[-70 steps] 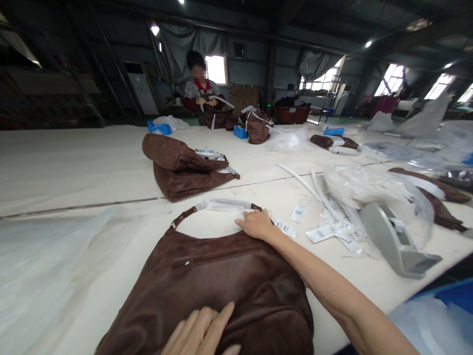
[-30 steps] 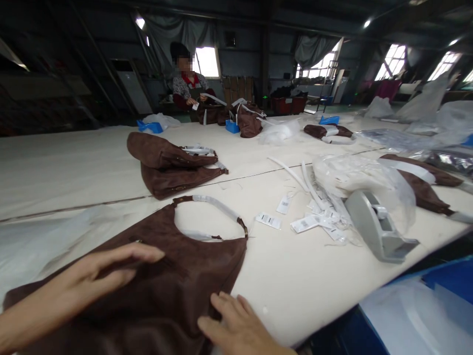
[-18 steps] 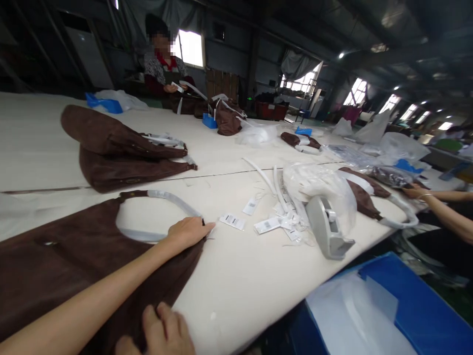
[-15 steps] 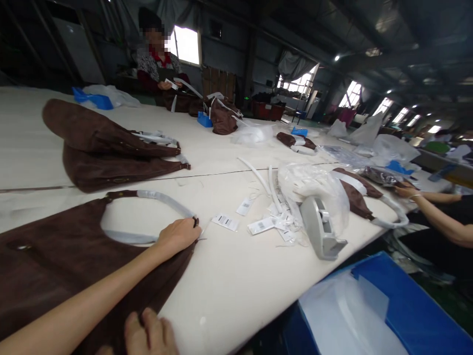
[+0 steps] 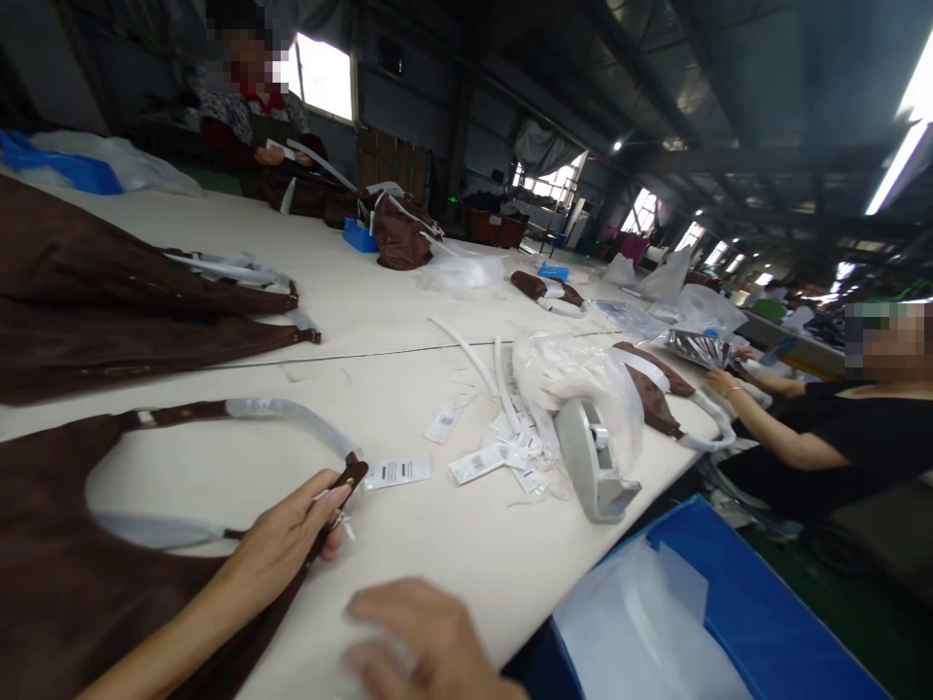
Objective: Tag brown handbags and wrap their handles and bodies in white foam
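My left hand [image 5: 298, 530] is closed on the strap end of a brown bag [image 5: 51, 544], by a small brown tab with metal studs. Clear wrap covers the bag's pale strap [image 5: 292, 413], which arcs above the hand. A white printed tag [image 5: 399, 472] lies just right of the strap end. Low in the view, my right hand [image 5: 430, 642] is blurred, fingers apart and curved over the table, holding nothing visible. More white tags [image 5: 477, 464] lie in a heap near a grey tape dispenser [image 5: 592, 462].
Another brown bag [image 5: 131, 331] lies at the left. Beyond the tags is a clear plastic bag [image 5: 575, 374]. A blue bin [image 5: 743, 593] stands off the table's right edge [image 5: 525, 603]. One person works across the table, another at the right with a wrapped item.
The view has shifted, with surroundings now further left. My left hand has raised the strap end and turned. My right hand has moved right, away from the brown bag.
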A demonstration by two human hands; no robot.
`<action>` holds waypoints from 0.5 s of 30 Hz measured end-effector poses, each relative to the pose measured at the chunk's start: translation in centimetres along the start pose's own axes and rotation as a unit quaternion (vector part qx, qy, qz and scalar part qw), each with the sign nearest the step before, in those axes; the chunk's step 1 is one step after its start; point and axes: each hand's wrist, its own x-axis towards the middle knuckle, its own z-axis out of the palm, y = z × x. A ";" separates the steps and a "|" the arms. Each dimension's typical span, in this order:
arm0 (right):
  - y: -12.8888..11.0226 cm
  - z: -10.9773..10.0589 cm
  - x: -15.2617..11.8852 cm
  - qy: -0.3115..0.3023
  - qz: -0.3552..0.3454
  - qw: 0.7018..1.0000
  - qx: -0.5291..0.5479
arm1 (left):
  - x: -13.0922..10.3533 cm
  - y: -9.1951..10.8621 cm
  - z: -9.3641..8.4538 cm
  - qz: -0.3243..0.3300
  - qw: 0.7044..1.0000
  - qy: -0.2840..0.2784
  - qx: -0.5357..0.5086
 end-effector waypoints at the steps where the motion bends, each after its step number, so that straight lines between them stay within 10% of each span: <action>1: 0.7 -3.3 1.3 0.037 0.037 0.999 0.003 | 0.1 0.0 0.1 -0.002 1.000 0.000 -0.007; 7: 6.0 -18.6 10.3 0.214 0.079 0.933 -0.278 | 0.6 -0.1 0.1 -0.012 1.000 0.000 -0.001; 15: 9.3 -22.7 20.7 0.120 0.094 0.864 -0.480 | 0.4 -1.1 -0.2 -0.008 1.000 -0.016 0.022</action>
